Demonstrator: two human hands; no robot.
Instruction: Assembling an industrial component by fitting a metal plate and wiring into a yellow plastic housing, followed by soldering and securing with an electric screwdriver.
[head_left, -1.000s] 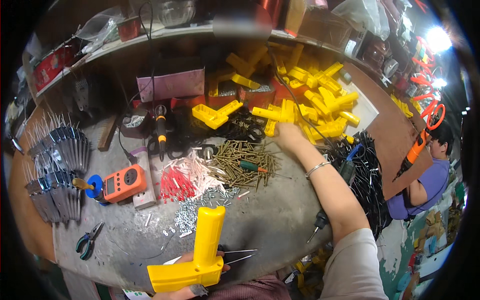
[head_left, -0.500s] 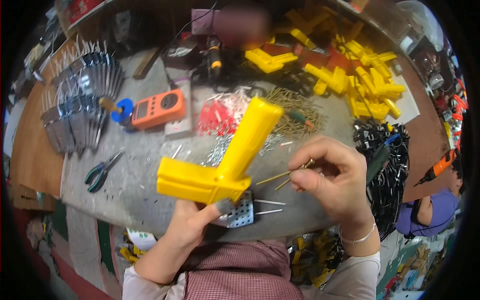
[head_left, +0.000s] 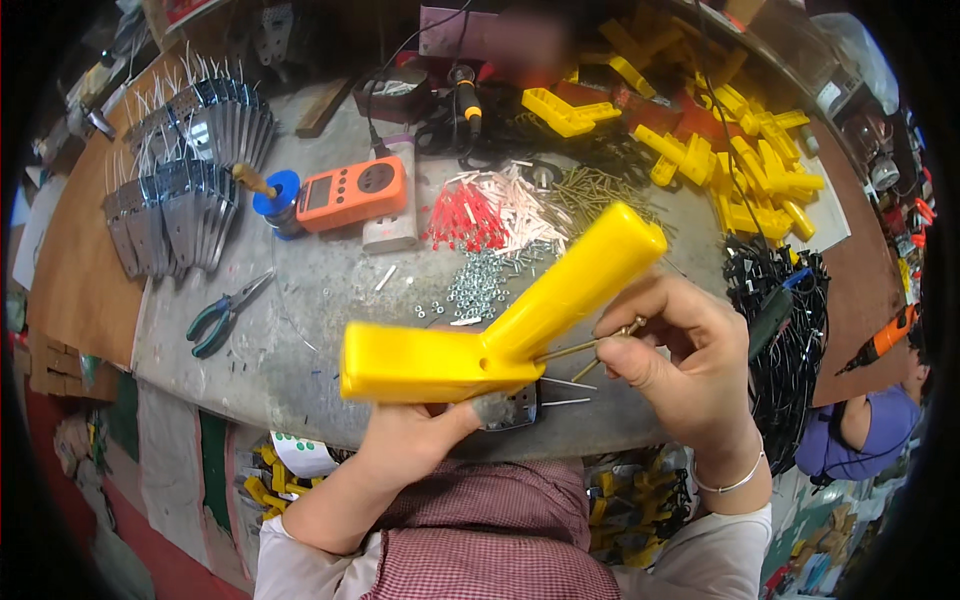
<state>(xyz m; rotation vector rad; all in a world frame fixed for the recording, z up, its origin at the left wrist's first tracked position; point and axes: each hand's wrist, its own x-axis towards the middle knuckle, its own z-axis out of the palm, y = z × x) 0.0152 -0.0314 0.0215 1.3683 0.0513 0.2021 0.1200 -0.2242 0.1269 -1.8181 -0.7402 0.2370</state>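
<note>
My left hand (head_left: 425, 440) is closed around the underside of a yellow L-shaped plastic handle housing (head_left: 430, 362), its thumb at the corner. A small perforated metal plate (head_left: 518, 410) with thin white prongs juts out beneath that corner; most of it is hidden. Between thumb and fingertips, my right hand (head_left: 695, 365) pinches long brass-coloured screws (head_left: 575, 349), at least two, pointing left. One screw's tip meets the edge of the housing; whether it enters a hole I cannot tell. A round hole shows on the housing's near face.
Nuts (head_left: 478, 285), red-and-white small parts (head_left: 468, 215) and brass screws (head_left: 600, 200) lie in heaps beyond. Pliers (head_left: 228, 313), an orange meter (head_left: 350, 192) and metal plates (head_left: 170, 215) are at left. Yellow housings (head_left: 760, 180) and black cables (head_left: 775, 330) pile up at right.
The yellow housing has tilted, its long arm swinging down to the right toward my right hand. The screw tips are now at its edge instead of apart from it.
</note>
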